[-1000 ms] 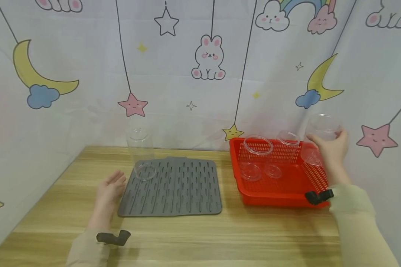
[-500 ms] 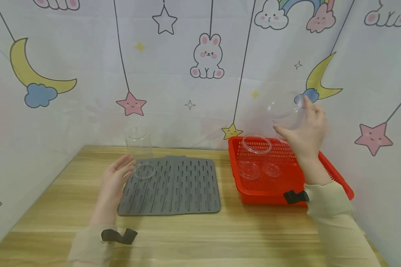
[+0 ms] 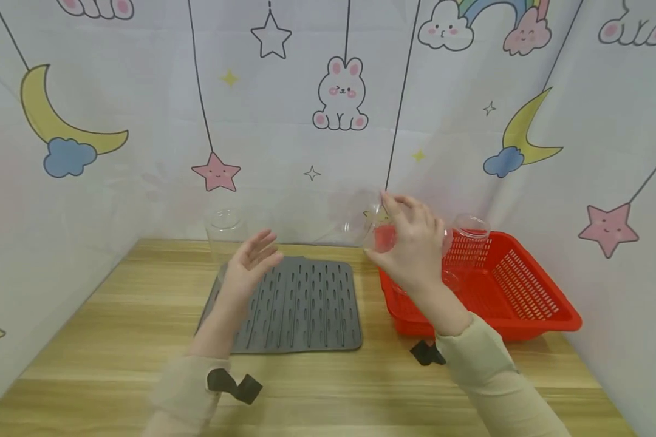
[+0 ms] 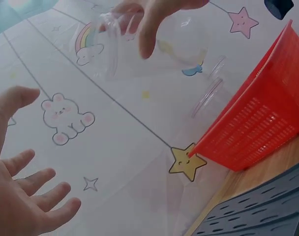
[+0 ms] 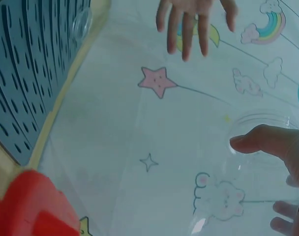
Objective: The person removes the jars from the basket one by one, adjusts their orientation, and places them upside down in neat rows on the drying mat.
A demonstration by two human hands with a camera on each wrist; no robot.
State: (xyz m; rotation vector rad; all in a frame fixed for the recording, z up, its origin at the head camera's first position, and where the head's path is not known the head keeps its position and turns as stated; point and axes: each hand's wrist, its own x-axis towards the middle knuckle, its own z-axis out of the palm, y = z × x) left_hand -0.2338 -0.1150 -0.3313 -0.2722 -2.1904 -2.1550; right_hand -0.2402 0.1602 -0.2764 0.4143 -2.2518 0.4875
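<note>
My right hand (image 3: 412,243) holds a clear cup (image 4: 181,49) with thumb and fingers around its side, above the left part of the red basket. In the left wrist view the cup lies on its side in the air. My left hand (image 3: 251,261) hovers above the grey slotted mat (image 3: 306,309), fingers spread and holding nothing. Another clear cup (image 3: 226,233) stands at the mat's back left corner, its lower part hidden by my left hand. In the red basket (image 3: 481,325) stands a further clear cup (image 3: 472,233); my right hand mostly hides another beside it.
The wooden table (image 3: 328,388) carries the mat on the left and the basket on the right. A white printed cloth (image 3: 284,121) hangs directly behind the table and along both sides.
My right hand has lifted the clear cup from the basket's right side and carried it left, tilting it. My left hand has moved right and up, over the mat.
</note>
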